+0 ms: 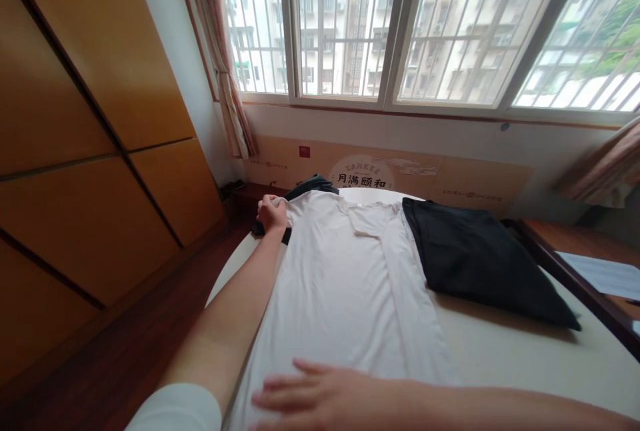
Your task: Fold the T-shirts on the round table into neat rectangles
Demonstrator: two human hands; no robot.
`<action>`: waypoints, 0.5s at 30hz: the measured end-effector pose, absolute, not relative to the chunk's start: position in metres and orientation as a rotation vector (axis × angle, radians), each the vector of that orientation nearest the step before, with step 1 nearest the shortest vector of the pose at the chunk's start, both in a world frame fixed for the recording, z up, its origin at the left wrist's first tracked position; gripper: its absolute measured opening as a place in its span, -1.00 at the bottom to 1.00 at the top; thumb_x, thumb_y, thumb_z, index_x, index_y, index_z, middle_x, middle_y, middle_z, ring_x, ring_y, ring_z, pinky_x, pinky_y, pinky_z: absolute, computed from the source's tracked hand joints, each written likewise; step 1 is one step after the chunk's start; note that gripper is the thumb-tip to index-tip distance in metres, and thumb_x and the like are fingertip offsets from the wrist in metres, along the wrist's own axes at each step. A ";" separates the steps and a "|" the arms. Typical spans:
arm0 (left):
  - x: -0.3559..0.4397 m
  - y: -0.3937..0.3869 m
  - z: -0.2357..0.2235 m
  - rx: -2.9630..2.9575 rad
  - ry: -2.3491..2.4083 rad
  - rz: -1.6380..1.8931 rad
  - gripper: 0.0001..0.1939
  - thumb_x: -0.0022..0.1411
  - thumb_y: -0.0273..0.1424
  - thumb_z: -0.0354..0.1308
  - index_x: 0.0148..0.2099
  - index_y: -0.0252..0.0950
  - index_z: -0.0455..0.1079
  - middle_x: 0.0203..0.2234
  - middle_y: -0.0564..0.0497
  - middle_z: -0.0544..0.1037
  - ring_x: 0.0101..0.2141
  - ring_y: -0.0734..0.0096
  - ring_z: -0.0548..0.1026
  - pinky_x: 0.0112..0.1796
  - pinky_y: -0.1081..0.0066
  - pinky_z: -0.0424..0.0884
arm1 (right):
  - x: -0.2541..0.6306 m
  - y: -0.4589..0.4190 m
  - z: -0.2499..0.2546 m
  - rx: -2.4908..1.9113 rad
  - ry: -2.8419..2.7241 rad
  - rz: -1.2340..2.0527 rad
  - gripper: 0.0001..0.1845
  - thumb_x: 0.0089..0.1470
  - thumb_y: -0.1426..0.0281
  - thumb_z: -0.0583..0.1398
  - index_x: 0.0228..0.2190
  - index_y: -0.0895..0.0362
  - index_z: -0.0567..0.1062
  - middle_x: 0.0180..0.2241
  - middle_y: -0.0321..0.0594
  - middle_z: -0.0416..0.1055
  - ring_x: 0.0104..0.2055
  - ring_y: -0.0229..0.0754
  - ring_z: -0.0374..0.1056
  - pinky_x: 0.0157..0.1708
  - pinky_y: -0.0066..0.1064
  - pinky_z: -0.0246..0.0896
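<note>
A barred window (345,37) fills the far wall, a tall wooden wardrobe (90,51) stands on the left above dark floor (165,324), and below the glass sits a pale, round-edged table (495,351). On it, nearest the person, a white shirt (345,284) lies spread, collar toward the window, its lower end running out of my sight. Black cloth (485,257) lies folded at its right, touching its far corner; a smaller dark bundle (313,183) sits behind its far-left corner. The left hand (273,213) pinches the shirt there; the right hand (320,394), fingers loosely spread, grips nothing over the near part, though whether it presses I can't tell. To my mind, a hard leftward pull could wrinkle the shirt or nudge the bundle off the table, since the left rim curves close by. A sweep right might catch the black cloth; the roomier side is the front right, where tabletop shows.
</note>
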State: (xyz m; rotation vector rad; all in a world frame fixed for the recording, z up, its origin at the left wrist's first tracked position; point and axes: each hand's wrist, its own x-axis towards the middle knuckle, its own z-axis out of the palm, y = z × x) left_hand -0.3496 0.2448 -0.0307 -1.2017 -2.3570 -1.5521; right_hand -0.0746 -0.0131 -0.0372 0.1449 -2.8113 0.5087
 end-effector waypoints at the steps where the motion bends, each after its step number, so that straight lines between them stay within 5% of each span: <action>1: -0.351 0.245 -0.031 -1.205 -2.322 -1.601 -0.88 0.27 -0.40 0.22 -0.14 -0.25 0.43 -0.06 -0.19 0.58 -0.01 0.07 0.54 0.03 0.19 0.41 | -0.072 0.001 -0.029 -0.081 -2.808 0.544 -0.39 0.46 0.22 0.05 0.42 0.10 0.14 0.45 -0.09 0.11 0.50 -0.17 -0.04 0.47 -0.23 -0.15; 6: -0.353 0.250 -0.031 -1.146 -2.274 -1.763 -0.86 0.33 -0.30 0.20 -0.16 -0.26 0.39 -0.18 -0.17 0.62 -0.13 0.10 0.61 -0.07 0.28 0.48 | -0.054 0.070 -0.021 -0.991 -2.735 0.436 -0.31 0.37 0.25 0.10 0.40 0.28 0.20 0.46 0.22 0.01 0.53 0.16 -0.16 0.45 0.16 -0.25; 11: -0.353 0.251 -0.024 -1.011 -2.377 -1.731 -0.78 0.44 -0.29 0.07 -0.01 -0.32 0.37 -0.06 -0.30 0.61 -0.03 0.00 0.61 -0.03 0.22 0.49 | -0.049 0.080 -0.036 -0.984 -2.743 0.394 -0.29 0.39 0.19 0.02 0.41 0.29 0.17 0.47 0.18 0.00 0.54 0.13 -0.16 0.47 0.14 -0.33; 15: -0.353 0.248 -0.021 -1.093 -2.530 -1.645 -0.71 0.22 -0.33 0.29 -0.08 -0.37 0.40 -0.11 -0.44 0.62 -0.01 -0.27 0.60 -0.03 0.05 0.49 | -0.049 0.075 -0.033 -0.960 -2.728 0.437 -0.28 0.39 0.17 0.02 0.41 0.30 0.18 0.47 0.18 0.01 0.53 0.13 -0.15 0.46 0.16 -0.33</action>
